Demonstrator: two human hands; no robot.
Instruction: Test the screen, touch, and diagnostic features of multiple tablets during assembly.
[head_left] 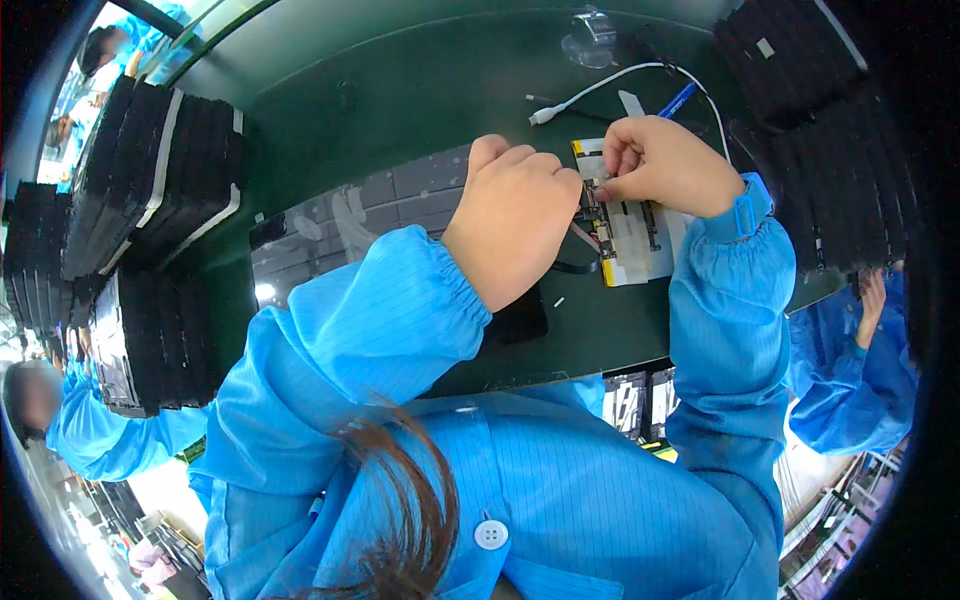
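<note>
An opened flat device [628, 240] lies face down on the dark green bench [420, 90], its back off and the inside bare: yellow-edged frame, pale battery, dark circuit board along the near end. A thin black ribbon cable [572, 266], apparently loose, curls from its left edge

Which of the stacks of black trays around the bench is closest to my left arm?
The lower stack of black trays at the left edge, just beside your left sleeve. The taller left stack sits farther back, and the right-hand stacks lie beyond your right hand.
</note>
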